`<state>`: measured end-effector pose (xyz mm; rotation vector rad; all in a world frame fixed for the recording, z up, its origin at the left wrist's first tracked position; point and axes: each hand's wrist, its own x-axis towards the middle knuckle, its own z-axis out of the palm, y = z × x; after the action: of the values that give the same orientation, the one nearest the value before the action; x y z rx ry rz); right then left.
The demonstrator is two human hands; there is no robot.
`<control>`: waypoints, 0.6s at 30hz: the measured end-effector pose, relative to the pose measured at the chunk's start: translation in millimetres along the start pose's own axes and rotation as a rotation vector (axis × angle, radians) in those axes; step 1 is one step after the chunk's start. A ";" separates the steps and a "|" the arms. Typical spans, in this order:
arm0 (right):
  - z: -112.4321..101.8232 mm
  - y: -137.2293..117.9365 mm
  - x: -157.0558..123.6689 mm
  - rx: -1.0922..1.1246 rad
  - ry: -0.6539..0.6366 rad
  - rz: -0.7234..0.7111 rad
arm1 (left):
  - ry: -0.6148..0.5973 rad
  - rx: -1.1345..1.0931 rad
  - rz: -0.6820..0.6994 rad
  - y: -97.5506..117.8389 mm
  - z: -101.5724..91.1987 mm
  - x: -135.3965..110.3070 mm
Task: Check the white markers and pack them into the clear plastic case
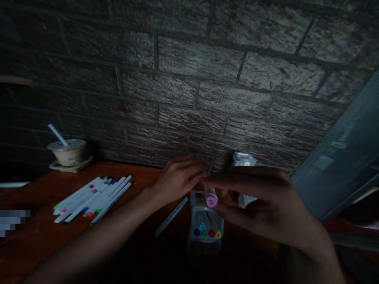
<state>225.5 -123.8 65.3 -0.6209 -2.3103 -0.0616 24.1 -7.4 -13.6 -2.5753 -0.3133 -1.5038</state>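
Note:
A marker (pixel 211 195) with a pink end numbered 17 points toward me above a clear plastic case (pixel 192 215). My right hand (pixel 263 201) holds it from the right, thumb and forefinger closed about its near part. At its far end are the bent fingers of my left hand (pixel 180 177), closed on it as far as I can see; the fingertips are partly hidden. Inside the case, several markers (pixel 207 227) lie with purple, blue, green, red and yellow ends facing me. A single white marker (pixel 171 217) rests on the table left of the case.
Several loose white markers (pixel 94 197) lie piled on the wooden table (pixel 133 232) at left. Behind them stands a lidded cup (pixel 69 152) with a straw. Another clear plastic container (pixel 244 159) is behind my right hand. A brick wall (pixel 189 90) borders the table's back.

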 end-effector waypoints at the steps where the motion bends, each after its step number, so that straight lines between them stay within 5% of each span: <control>1: -0.3 -0.1 0.0 -0.001 -0.017 -0.007 | -0.011 -0.008 -0.005 0.4 0.2 0.3; 8: 3.7 -0.8 2.4 -0.003 0.053 -0.003 | -0.076 -0.085 -0.044 5.9 2.3 2.2; 13: 12.4 -5.5 5.4 -0.040 0.199 0.005 | -0.002 -0.147 -0.042 7.0 0.3 3.2; 18: 10.8 -4.2 4.8 -0.052 0.166 0.065 | 0.008 -0.152 -0.044 7.0 -1.9 6.2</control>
<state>213.7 -123.2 61.2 -0.6905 -2.1325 -0.1381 27.2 -13.9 -7.4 -2.6940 -0.2665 -1.6119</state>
